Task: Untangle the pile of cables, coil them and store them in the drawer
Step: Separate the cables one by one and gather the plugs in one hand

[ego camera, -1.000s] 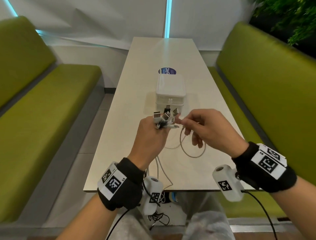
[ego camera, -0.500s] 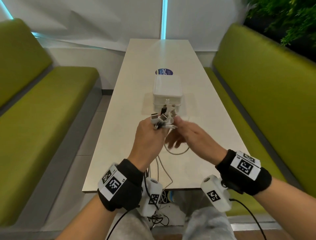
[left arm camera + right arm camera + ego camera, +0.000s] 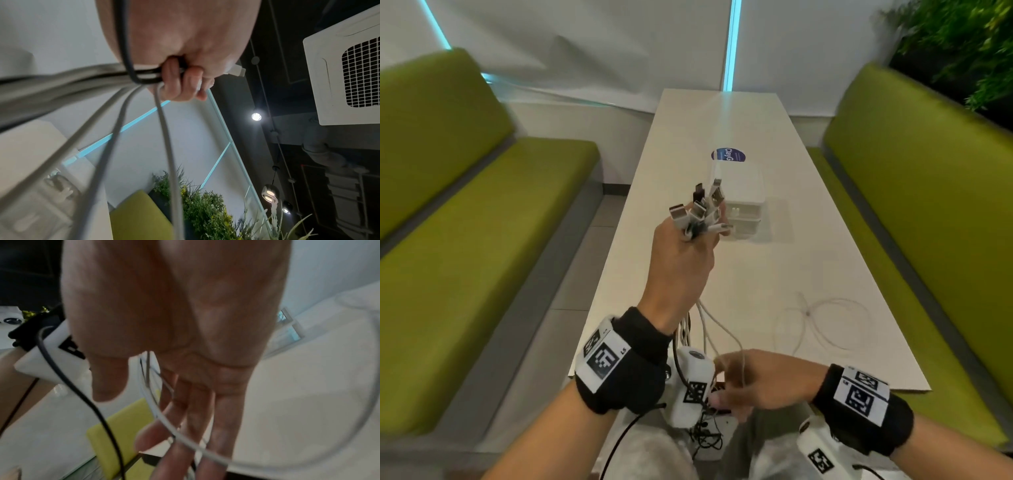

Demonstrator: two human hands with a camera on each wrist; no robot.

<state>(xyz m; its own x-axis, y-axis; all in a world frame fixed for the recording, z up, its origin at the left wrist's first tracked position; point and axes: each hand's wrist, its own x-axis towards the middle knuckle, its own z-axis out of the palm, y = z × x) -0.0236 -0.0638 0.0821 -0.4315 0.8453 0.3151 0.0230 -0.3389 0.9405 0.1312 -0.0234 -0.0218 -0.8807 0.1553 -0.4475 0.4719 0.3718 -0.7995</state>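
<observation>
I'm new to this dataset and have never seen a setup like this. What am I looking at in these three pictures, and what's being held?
No machine here: a person works with bare hands, wearing cameras. The head view looks down over a white table between green benches. The other two views come from cameras strapped on the wrists, looking along each hand.

The left hand is raised and grips a bundle of cables, their plugs sticking up; the left wrist view shows its fingers curled round them. The right hand, near the table's front edge, has straight fingers touching the hanging white cords. One loose thin cable lies on the table, beside a small white drawer box.

Two hands [image 3: 681,263], one drawer unit [image 3: 743,202], two benches [image 3: 482,240]
</observation>
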